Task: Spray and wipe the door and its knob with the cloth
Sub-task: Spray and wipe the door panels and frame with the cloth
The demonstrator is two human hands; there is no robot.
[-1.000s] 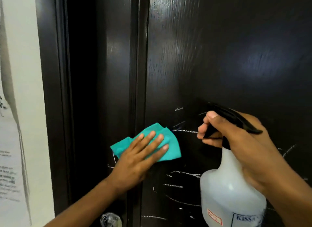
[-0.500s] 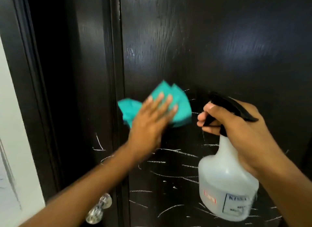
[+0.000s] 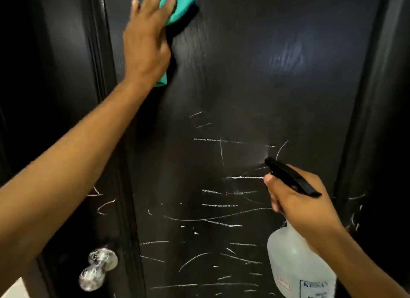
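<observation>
Your left hand [image 3: 145, 42] presses the cloth [image 3: 177, 2] flat with straight fingers to rub the door [image 3: 255, 75] — your right hand [image 3: 297, 204] curls round the spray bottle [image 3: 295, 266], ready to squirt.

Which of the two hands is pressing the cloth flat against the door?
The left hand, straight fingers spread on the teal cloth near the top; the right hand grips the spray bottle instead.

cloth [image 3: 177, 7] cut off at top, knob [image 3: 92, 276] blurred, bottle [image 3: 297, 266] label unreadable
</observation>
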